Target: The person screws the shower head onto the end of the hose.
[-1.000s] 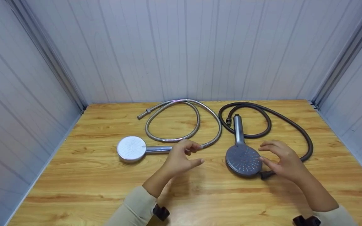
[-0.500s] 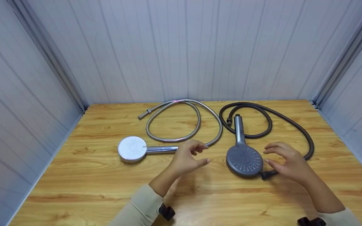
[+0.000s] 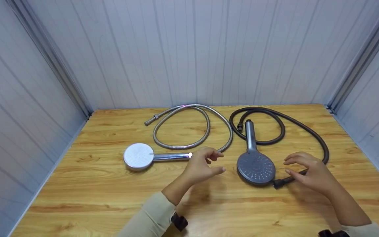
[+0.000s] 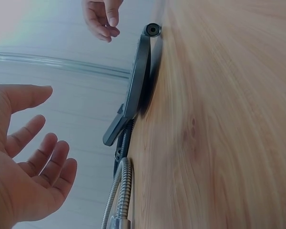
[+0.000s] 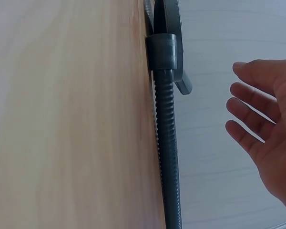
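My left hand (image 3: 200, 168) hovers above the table, fingers loosely bent and nothing in them, near the handle end of the white-faced chrome shower head (image 3: 138, 156). From behind that hand a silver shower hose (image 3: 230, 131) curves away toward the back. A dark grey shower head (image 3: 256, 168) lies face up between the two hands, its handle pointing to the back. Over the black shower hose (image 3: 321, 144) my right hand (image 3: 314, 172) hangs with relaxed, bent fingers and holds nothing. The right wrist view shows the black hose's end fitting (image 5: 162, 51) next to the dark shower head.
Everything lies on a wood-patterned table (image 3: 87, 197). Pale panel walls (image 3: 192, 52) close off the back and both sides. The silver hose's loop meets the black hose's loop near the middle back.
Both hands have drifted to the right, uncovering more of the chrome handle. The right hand has moved away from the dark shower head's rim. Shower heads and hoses lie as before.
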Demonstrator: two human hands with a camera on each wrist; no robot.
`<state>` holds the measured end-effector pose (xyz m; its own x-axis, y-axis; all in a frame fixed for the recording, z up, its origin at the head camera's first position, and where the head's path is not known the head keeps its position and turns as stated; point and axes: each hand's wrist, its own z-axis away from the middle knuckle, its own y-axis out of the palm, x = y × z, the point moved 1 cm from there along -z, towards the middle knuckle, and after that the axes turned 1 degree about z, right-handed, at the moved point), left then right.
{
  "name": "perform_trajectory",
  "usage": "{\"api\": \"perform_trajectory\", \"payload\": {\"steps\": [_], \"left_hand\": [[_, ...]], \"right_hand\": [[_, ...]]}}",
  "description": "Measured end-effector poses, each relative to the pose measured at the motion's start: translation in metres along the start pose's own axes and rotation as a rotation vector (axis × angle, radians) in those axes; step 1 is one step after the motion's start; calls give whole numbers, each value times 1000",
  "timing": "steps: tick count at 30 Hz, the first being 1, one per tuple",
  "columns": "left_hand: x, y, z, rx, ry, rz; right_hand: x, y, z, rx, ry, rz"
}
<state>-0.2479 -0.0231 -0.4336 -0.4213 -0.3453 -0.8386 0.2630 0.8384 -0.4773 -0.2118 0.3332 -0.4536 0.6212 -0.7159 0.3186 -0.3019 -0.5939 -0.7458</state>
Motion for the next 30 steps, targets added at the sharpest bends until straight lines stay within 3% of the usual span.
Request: {"api": "perform_trajectory", "payload": {"steps": [16, 30], "left_hand": [[-2, 16, -9, 58, -68, 56], [0, 38, -24, 117, -166, 84]], "right_hand": [[-12, -1, 9, 91, -2, -112], [-23, -2, 14, 306, 146, -170]]}}
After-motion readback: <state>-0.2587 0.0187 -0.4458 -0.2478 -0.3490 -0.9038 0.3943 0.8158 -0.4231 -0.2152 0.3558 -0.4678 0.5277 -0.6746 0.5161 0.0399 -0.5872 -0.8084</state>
